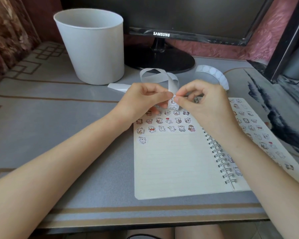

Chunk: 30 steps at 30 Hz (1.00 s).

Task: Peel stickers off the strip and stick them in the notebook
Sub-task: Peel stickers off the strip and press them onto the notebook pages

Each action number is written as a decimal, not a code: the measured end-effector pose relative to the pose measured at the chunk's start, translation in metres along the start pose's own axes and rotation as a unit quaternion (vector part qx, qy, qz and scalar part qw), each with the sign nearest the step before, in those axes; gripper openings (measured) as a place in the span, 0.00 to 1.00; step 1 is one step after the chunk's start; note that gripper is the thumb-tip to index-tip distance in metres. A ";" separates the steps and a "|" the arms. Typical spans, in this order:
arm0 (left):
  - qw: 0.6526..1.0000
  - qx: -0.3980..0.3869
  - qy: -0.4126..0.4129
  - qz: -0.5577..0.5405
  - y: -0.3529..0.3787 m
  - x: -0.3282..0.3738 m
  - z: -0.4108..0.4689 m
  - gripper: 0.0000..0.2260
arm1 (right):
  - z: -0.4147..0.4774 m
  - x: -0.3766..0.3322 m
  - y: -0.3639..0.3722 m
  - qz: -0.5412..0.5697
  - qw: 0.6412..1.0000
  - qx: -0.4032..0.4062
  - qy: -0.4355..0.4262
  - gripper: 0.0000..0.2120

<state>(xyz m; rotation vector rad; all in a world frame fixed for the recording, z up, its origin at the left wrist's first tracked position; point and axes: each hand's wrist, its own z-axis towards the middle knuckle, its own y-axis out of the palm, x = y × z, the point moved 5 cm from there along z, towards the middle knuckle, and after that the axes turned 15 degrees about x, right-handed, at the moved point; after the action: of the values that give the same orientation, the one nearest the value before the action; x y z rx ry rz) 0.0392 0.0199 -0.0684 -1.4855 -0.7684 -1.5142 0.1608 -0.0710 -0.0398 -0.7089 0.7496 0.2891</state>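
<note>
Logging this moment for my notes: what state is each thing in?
strip: curled, held up over the notebook.
left hand: grips the strip.
right hand: pinches a sticker on the strip.
notebook: open, flat, top rows stickered.
bin: upright.
monitor: screen dark.

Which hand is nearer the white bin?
Left. The left hand holds the sticker strip just in front and to the right of the white bin. The right hand pinches the same strip farther right, beyond the left hand.
</note>
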 end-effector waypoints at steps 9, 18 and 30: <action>0.999 -0.004 -0.037 -0.039 -0.001 0.000 0.001 0.05 | -0.006 -0.017 -0.004 -0.087 0.982 0.032 -0.166 0.02; 0.997 0.012 -0.060 -0.051 -0.003 -0.003 0.003 0.07 | -0.009 -0.023 -0.003 -0.067 0.981 0.017 -0.181 0.02; 0.998 0.006 -0.045 -0.042 -0.002 -0.003 0.002 0.07 | -0.043 -0.023 0.018 0.105 0.945 -0.249 0.186 0.03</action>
<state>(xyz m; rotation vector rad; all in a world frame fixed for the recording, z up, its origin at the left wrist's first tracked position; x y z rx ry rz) 0.0382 0.0230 -0.0709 -1.5373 -0.9011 -1.5109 0.1139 -0.0870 -0.0545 -1.1867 1.1324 0.5605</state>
